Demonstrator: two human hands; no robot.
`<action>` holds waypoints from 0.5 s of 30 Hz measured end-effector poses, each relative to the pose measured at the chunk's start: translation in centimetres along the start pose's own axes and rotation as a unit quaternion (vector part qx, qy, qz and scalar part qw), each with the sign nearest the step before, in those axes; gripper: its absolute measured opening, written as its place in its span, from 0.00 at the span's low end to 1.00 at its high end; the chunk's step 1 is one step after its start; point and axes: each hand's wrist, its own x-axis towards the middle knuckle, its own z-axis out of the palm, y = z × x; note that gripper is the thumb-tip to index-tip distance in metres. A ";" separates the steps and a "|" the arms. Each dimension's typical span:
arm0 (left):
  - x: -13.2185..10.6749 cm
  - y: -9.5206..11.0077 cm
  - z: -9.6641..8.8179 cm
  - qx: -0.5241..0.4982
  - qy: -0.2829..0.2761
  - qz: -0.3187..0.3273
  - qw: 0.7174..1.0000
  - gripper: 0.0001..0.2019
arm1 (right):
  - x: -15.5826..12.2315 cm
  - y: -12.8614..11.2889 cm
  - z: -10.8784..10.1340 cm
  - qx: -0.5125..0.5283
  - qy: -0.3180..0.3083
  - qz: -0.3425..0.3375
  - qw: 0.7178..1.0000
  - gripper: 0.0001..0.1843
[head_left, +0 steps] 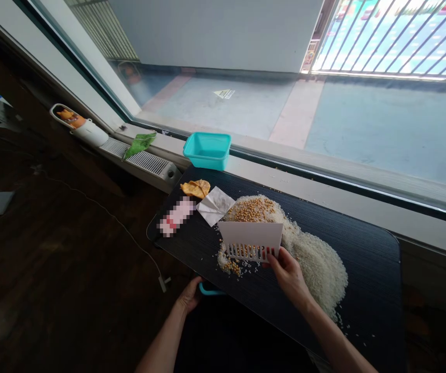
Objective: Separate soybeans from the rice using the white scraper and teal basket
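My right hand (290, 273) is closed on the lower right corner of a white slotted scraper card (251, 240), held upright on the black table (363, 259). The card stands in a mixed pile of white rice (318, 264) and yellow beans (254, 209); a few beans (231, 266) lie by its slotted edge. My left hand (190, 295) grips a teal container (210, 290) just below the table's near edge; most of that container is hidden.
A teal tub (207, 149) sits on the window sill behind the table. On the table's left end lie a folded white paper (214, 205), an orange peel-like scrap (195, 188) and a pink packet (176, 216). A dark floor with a cable (129, 235) lies left.
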 end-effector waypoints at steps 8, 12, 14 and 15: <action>0.1 -0.2 0.1 -0.013 0.034 0.018 0.999 0.05 | 0.2 -0.5 -0.1 0.005 -0.019 -0.002 1.000 0.16; -0.2 -0.3 0.3 -0.029 0.040 0.023 0.999 0.05 | 0.6 -0.6 -0.2 -0.004 -0.024 -0.004 1.000 0.15; -0.4 -0.3 0.4 -0.032 0.041 0.025 0.998 0.05 | 0.7 -0.2 -0.1 -0.006 -0.023 -0.008 1.000 0.15; -0.5 -0.2 0.4 -0.032 0.041 0.025 0.998 0.05 | 0.7 0.0 0.0 -0.004 -0.023 -0.008 1.000 0.15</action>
